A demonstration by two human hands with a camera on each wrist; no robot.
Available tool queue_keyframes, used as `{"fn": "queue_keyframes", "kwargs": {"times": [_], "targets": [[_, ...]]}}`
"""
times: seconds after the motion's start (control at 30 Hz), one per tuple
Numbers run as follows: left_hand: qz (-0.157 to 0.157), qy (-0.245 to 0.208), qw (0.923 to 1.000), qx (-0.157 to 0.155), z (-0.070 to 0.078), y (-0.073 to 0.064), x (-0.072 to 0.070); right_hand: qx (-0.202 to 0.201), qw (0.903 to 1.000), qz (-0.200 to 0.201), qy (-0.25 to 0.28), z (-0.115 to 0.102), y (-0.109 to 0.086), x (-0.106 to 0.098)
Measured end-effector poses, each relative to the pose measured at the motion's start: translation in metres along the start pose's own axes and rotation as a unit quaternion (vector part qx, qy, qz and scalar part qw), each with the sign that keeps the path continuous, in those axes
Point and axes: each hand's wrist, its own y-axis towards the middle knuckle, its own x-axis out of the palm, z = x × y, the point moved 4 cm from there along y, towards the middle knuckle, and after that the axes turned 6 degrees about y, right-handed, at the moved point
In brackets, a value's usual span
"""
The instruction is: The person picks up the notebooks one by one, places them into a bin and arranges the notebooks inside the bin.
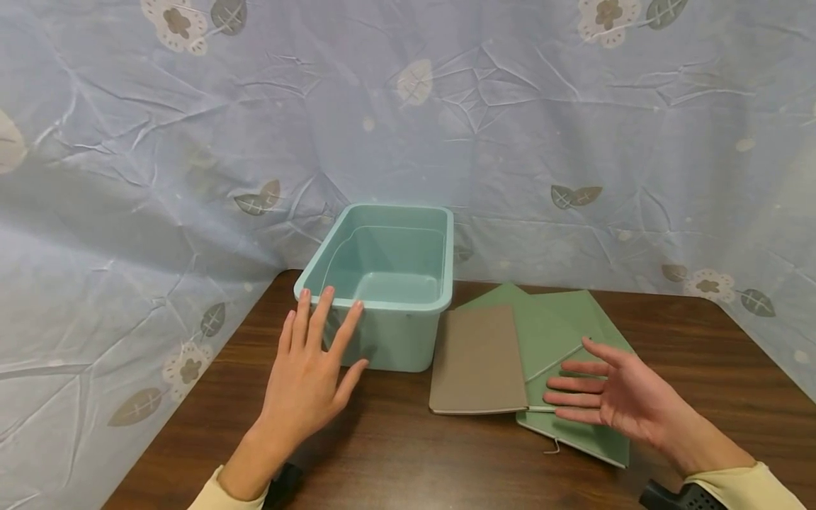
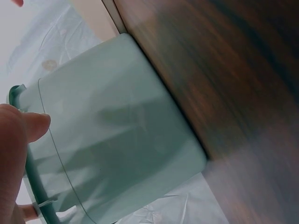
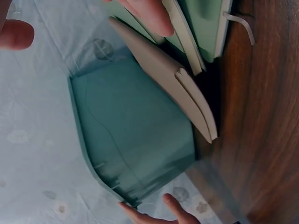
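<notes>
A light teal plastic bin (image 1: 398, 340) stands at the back left of the table, its inside bare. My left hand (image 1: 310, 389) is spread at its front left corner, fingers straight and by the rim; whether they touch it is hard to tell. Beside the bin lies a taupe notebook (image 1: 478, 365), partly over green notebooks (image 1: 554, 322) that overlap in a fanned pile with elastic bands. My right hand (image 1: 615, 397) hovers near the pile's right side, palm turned inward, fingers straight and holding nothing. In the right wrist view the taupe notebook (image 3: 163, 74) leans close to the bin (image 3: 135, 121).
The dark wooden table (image 1: 408, 453) runs to a left edge and a right edge. A pale blue cloth (image 1: 510, 142) with flowers and leaves hangs behind and at the sides. A ribbon end (image 1: 553, 448) sticks out from the lowest green notebook.
</notes>
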Motion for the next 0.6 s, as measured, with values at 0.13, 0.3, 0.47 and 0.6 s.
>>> {"fn": "queue_keyframes", "kwargs": {"times": [0.13,0.3,0.47,0.6], "targets": [[0.002,-0.001,1.0000,0.001,0.001,0.000,0.001,-0.002,0.9993,0.023,-0.029,0.006,0.009,0.005],[-0.003,0.000,1.0000,-0.001,0.001,0.000,0.001,-0.002,0.9977,0.038,-0.056,0.012,0.022,0.012],[-0.009,0.000,1.0000,-0.002,0.001,0.000,0.000,-0.009,0.9948,0.069,-0.075,0.016,0.029,0.014],[-0.008,-0.001,1.0000,-0.002,0.000,0.000,-0.001,-0.014,0.9914,0.091,-0.093,0.018,0.032,0.016]]}}
